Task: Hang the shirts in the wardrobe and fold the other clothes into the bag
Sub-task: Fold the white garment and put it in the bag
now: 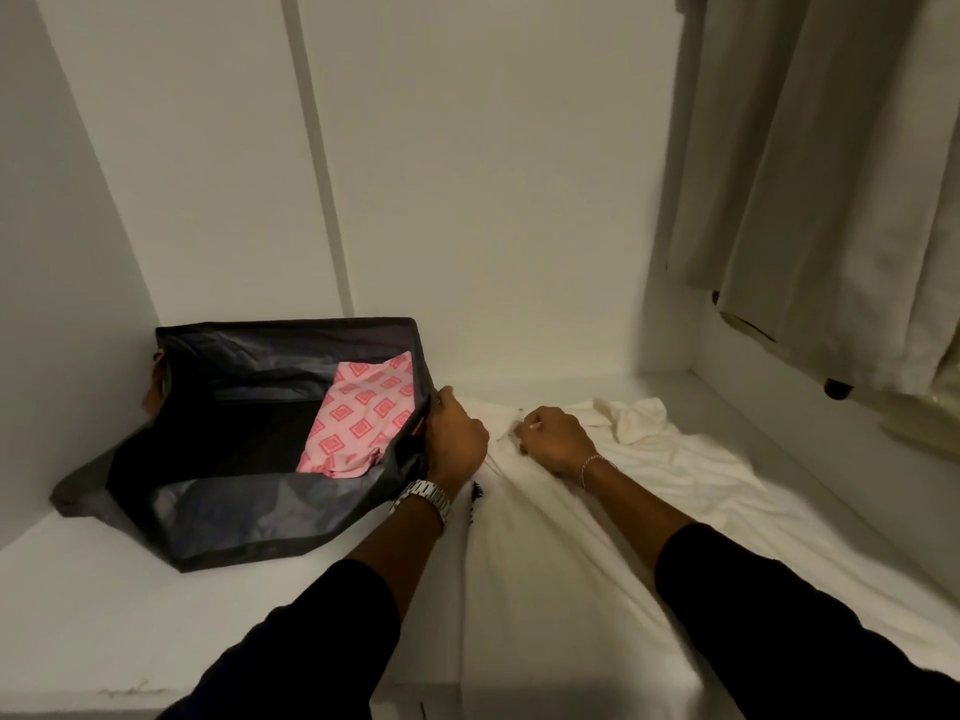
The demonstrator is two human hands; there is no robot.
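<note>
The scene is dim and evenly lit, with a greyish cast over the white wardrobe wall (493, 200). No lamp shows; no glare anywhere. Left of the wall's centre, the side panel falls into soft shadow, and the dark bag (249, 517) below it loses detail inside. Right of the wall, the hanging clothes (831, 174) look smeared. Straight panel lines bow outward toward the edges. The sleeves at the bottom are nearly black.

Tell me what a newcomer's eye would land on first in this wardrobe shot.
The pink patterned cloth stands out, lying in the open dark bag on the left of the shelf. Beside it the left hand holds the bag's rim, and the right hand grips a white shirt spread on the shelf. Pale garments hang at upper right.
</note>
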